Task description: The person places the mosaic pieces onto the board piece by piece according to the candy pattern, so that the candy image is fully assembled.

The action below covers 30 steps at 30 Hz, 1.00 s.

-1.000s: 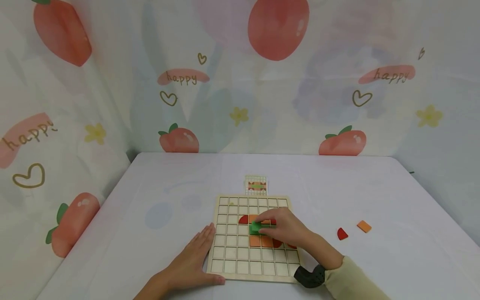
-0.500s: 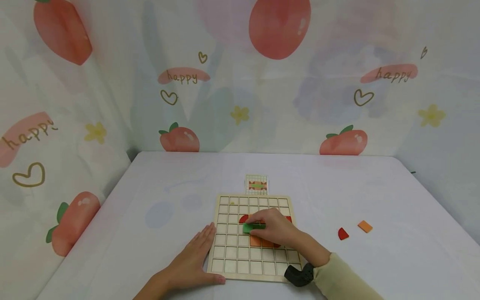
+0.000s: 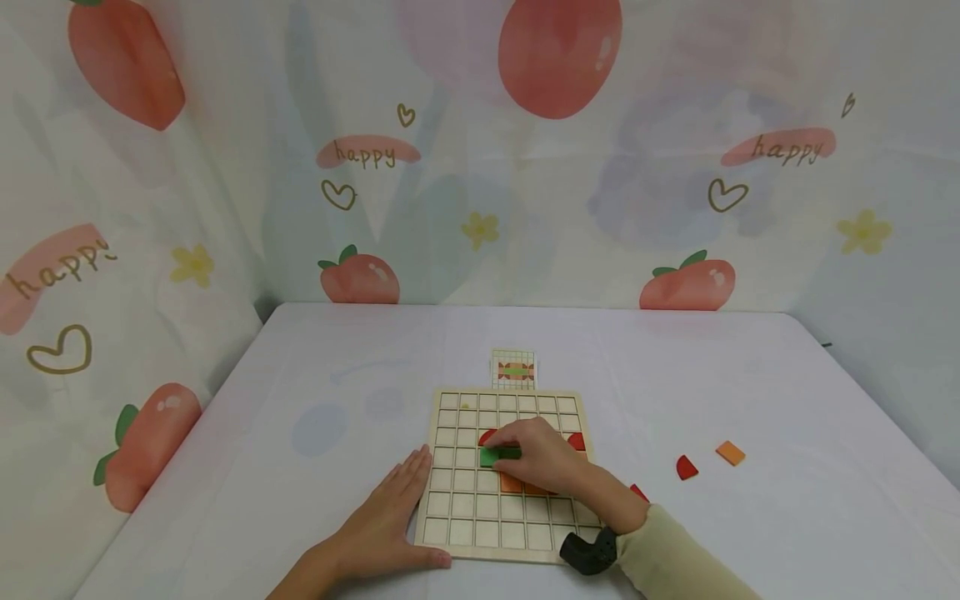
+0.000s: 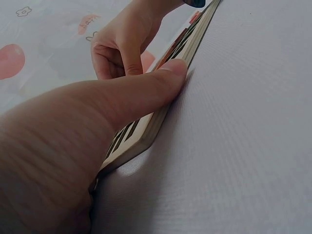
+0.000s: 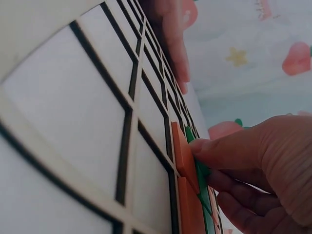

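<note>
A wooden grid board lies on the white table. My left hand rests along its left side with straight fingers, the thumb at the front edge; the left wrist view shows that thumb lying over the rim. My right hand pinches a green tile at the board's middle, thumb and fingertips at its sides. In the right wrist view the green tile sits right behind orange tiles. A red quarter-round tile shows right of the hand. The hand covers part of the pattern.
Behind the board lies a small card printed with a candy-like pattern. Loose on the table at right are a red quarter-round piece and an orange square. A printed cloth wall stands behind the table.
My right hand has moved left across the board along with the green tile, uncovering the red tile at the right. My left hand has stayed in place.
</note>
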Tool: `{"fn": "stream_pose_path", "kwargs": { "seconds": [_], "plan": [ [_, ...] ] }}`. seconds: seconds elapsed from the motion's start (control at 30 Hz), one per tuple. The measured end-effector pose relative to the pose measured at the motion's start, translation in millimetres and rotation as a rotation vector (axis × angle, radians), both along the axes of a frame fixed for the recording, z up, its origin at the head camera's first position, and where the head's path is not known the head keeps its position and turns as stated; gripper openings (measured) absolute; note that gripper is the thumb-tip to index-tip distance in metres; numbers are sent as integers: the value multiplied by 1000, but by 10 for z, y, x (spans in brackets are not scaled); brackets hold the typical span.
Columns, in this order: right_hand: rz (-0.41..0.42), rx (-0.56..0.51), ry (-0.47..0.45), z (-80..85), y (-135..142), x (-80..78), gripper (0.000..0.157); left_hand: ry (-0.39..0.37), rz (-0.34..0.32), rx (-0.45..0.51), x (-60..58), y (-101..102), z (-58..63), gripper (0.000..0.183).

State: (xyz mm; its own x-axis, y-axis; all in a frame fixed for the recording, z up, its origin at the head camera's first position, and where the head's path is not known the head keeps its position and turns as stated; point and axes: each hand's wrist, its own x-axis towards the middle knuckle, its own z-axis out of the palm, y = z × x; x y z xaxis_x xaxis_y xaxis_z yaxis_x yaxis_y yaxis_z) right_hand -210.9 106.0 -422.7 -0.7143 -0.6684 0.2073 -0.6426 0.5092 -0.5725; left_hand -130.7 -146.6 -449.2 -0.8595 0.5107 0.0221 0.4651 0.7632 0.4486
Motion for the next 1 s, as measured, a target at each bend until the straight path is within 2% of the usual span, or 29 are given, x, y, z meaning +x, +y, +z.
{"fn": "stream_pose_path", "kwargs": {
  "seconds": [0.37,0.7,1.0],
  "plan": [
    [-23,-2,-30,34,-23,37,20,-24,10,5,-1,3,5,119],
    [-7,8,-5,15,-23,15,21,-9,9,13,2,0,14,118],
    [-39,2,-26,18,-39,41,22,-19,6,10,2,2,5,118]
  ]
}}
